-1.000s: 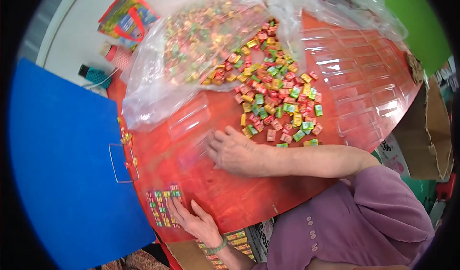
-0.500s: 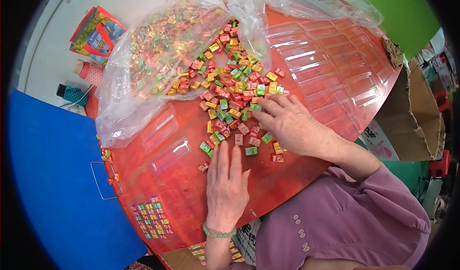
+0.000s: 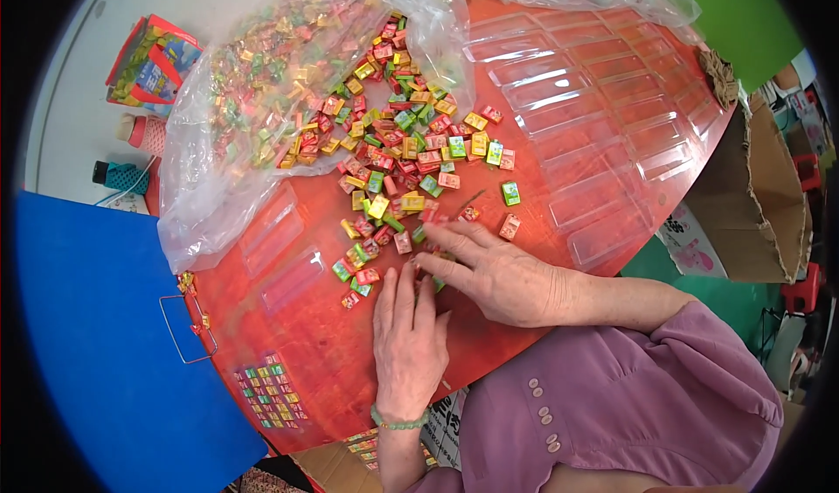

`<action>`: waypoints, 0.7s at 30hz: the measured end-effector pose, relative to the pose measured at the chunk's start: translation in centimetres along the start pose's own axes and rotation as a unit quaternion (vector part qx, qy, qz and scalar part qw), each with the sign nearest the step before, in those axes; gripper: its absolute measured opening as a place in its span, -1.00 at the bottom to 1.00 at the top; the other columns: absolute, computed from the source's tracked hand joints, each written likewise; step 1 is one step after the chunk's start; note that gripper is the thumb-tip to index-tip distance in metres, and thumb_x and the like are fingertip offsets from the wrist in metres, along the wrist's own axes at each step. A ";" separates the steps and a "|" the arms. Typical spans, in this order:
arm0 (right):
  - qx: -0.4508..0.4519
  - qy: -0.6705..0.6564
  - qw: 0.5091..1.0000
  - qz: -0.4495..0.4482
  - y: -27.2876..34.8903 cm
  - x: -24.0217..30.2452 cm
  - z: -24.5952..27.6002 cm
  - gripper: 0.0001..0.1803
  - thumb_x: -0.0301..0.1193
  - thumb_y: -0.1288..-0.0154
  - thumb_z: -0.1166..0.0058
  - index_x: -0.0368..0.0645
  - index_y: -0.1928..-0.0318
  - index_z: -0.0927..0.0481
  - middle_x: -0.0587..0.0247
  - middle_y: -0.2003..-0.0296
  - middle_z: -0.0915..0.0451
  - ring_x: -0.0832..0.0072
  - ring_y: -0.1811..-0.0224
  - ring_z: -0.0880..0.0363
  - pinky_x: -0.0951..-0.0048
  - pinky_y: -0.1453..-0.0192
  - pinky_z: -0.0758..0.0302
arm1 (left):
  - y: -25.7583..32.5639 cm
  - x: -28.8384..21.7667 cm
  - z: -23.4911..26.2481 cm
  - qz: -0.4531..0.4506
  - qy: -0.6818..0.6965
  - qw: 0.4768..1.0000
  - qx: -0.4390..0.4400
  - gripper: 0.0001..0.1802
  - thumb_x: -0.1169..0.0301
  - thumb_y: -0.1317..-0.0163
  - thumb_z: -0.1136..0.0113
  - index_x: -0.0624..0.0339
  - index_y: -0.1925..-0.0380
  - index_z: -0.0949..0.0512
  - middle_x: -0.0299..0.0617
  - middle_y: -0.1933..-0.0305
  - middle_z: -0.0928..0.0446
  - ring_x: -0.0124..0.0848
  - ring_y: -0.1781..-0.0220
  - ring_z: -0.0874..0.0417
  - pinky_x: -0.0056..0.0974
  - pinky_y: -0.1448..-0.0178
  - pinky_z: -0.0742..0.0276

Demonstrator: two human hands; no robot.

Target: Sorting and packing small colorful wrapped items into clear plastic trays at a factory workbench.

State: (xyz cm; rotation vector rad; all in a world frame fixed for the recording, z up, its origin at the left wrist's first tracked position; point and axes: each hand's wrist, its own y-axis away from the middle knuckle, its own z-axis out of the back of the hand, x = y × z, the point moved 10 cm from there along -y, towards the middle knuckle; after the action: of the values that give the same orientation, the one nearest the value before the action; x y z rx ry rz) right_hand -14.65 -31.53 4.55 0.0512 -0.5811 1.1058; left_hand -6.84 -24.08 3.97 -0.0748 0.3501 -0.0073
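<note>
Red round tabletop [image 3: 332, 353], and I see both hands closer together than half a second back: my left hand [image 3: 409, 340] has slid up beside my right hand [image 3: 498, 270], fingers now meeting at the near edge of the scattered pile of small colourful wrapped candies [image 3: 398, 156]. Left lies flat, fingers straight and together, holding nothing I can see. Right is loosely spread, fingertips pressing on candies. Clear plastic bag [image 3: 253, 117] behind the pile.

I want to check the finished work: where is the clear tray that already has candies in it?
In the head view, the filled clear tray lies at the table's near-left edge, beside the blue board and left of the left hand.
</note>
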 end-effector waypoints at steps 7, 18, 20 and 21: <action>-0.005 -0.315 0.948 -0.051 0.3 -2.5 2.5 -0.62 -0.55 -0.46 -0.11 -0.21 -0.24 -0.53 0.01 -0.19 -0.55 0.04 -0.26 -0.56 0.12 -0.26 -0.58 | 2.3 0.3 0.7 0.027 0.003 0.996 -0.080 -0.57 0.38 -0.33 -0.34 0.43 -0.10 -0.54 0.17 -0.39 -0.44 0.18 -0.51 -0.38 0.16 -0.49 -0.39; 0.042 -0.006 0.998 -0.054 4.0 -2.2 2.7 -0.57 -0.51 -0.31 -0.26 -0.26 -0.18 -0.56 0.03 -0.08 -0.53 0.08 -0.14 -0.54 0.15 -0.22 -0.57 | 1.0 -0.8 0.3 0.017 -0.046 0.995 -0.091 -0.56 0.43 -0.27 -0.38 0.27 -0.15 -0.60 0.06 -0.25 -0.51 0.02 -0.31 -0.52 0.16 -0.46 -0.43; 0.075 -0.054 0.995 -0.032 3.9 -1.6 1.8 -0.56 -0.51 -0.30 -0.27 -0.28 -0.18 -0.55 0.03 -0.07 -0.54 0.08 -0.11 -0.55 0.16 -0.21 -0.59 | 1.1 -1.5 0.3 -0.005 -0.069 0.993 -0.099 -0.53 0.44 -0.23 -0.41 0.25 -0.15 -0.61 0.03 -0.20 -0.52 -0.01 -0.24 -0.53 0.14 -0.43 -0.45; 0.075 -0.054 0.995 -0.032 3.8 -1.4 1.6 -0.56 -0.51 -0.30 -0.27 -0.28 -0.18 -0.55 0.03 -0.07 -0.54 0.08 -0.11 -0.55 0.16 -0.21 -0.59 | 1.2 -1.5 0.3 -0.004 -0.069 0.993 -0.099 -0.53 0.44 -0.23 -0.41 0.25 -0.15 -0.61 0.03 -0.20 -0.52 -0.01 -0.24 -0.53 0.14 -0.43 -0.45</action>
State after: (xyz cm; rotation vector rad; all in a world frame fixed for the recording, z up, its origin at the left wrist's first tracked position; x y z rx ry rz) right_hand -19.02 -31.48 4.33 0.2606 -0.5885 1.0875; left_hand -8.15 -22.81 4.65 -0.2721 0.2114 0.0238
